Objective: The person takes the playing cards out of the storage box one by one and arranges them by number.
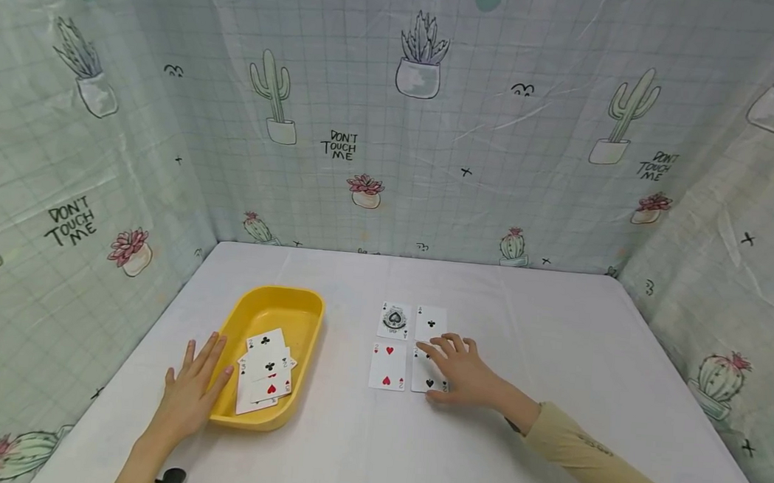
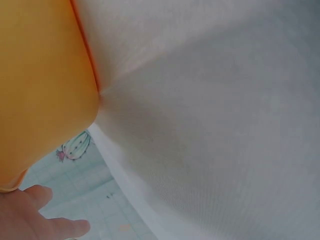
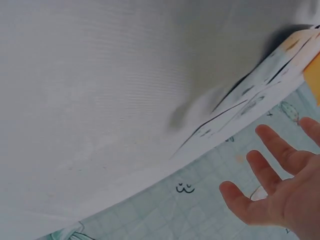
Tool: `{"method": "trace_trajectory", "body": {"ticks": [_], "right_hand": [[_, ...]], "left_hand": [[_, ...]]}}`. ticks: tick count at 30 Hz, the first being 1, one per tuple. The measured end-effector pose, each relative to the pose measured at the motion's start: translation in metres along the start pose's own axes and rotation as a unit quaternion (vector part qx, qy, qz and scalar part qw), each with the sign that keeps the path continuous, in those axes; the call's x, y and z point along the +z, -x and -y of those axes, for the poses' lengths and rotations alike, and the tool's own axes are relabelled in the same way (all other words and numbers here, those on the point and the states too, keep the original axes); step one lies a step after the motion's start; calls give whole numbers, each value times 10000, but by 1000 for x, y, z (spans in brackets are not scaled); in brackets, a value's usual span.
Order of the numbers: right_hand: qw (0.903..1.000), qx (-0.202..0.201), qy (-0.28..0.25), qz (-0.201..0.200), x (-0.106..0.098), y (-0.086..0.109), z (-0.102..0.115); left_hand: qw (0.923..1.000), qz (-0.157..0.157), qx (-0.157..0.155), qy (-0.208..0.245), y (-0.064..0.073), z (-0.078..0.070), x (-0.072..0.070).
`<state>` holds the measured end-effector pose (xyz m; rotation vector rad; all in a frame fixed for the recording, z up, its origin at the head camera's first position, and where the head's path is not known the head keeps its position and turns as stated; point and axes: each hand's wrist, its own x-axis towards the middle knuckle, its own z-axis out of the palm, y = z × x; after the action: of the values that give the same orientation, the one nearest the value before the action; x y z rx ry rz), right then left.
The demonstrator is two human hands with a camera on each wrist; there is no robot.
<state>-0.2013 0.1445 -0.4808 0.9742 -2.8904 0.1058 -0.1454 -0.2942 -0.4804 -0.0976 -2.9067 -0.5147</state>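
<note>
At far left, patterned cloth (image 1: 98,172) with drawn cacti and lettering, which also spans the back and the right side of the table (image 1: 542,317). Next, the left hand (image 1: 187,395), palm down, its fingers straight and spread along the left rim of the tray (image 1: 279,309); they are not curled round it. A dark band (image 1: 171,479) shows at that wrist. The tray, yellow and oblong with rounded corners, stands on the table's left part. In its near half lies a loose pile (image 1: 266,374) of overlapping cards, face up; clubs show on the upper ones and a red heart on a lower one.

Near the table's middle, right of the tray and well apart from it, four cards lie face up, two by two. Left column: the ace of spades (image 1: 395,321) behind, the two of hearts (image 1: 388,366) in front. Right column: the ace of clubs (image 1: 431,323) behind, and in front a spade card (image 1: 430,377), partly covered by the right hand (image 1: 462,372). That hand arches over the card, fingers and thumb apart, gripping nothing; whether the fingertips touch it cannot be told. At right, a tan sleeve (image 1: 606,462).
</note>
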Motion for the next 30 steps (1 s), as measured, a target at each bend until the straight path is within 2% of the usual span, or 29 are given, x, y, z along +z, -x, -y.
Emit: {"method": "trace_trajectory", "body": {"ticks": [6,11,20,30], "right_hand": [[9990,-382,-138,-162,-12,-9,14],[9984,-505,-185,-186,-19,-18,24],[9954,-787,-325,-429,-24,-36,37],[9932,-977,-402,-485,-31,-55,59]], "left_hand": [[10000,89,-44,4,0,0,-1],[9999,126,-70,61,1,0,-2],[10000,-3,-7,56,-1,1,-1],[9999,122,-78,53,-1,0,-3]]}}
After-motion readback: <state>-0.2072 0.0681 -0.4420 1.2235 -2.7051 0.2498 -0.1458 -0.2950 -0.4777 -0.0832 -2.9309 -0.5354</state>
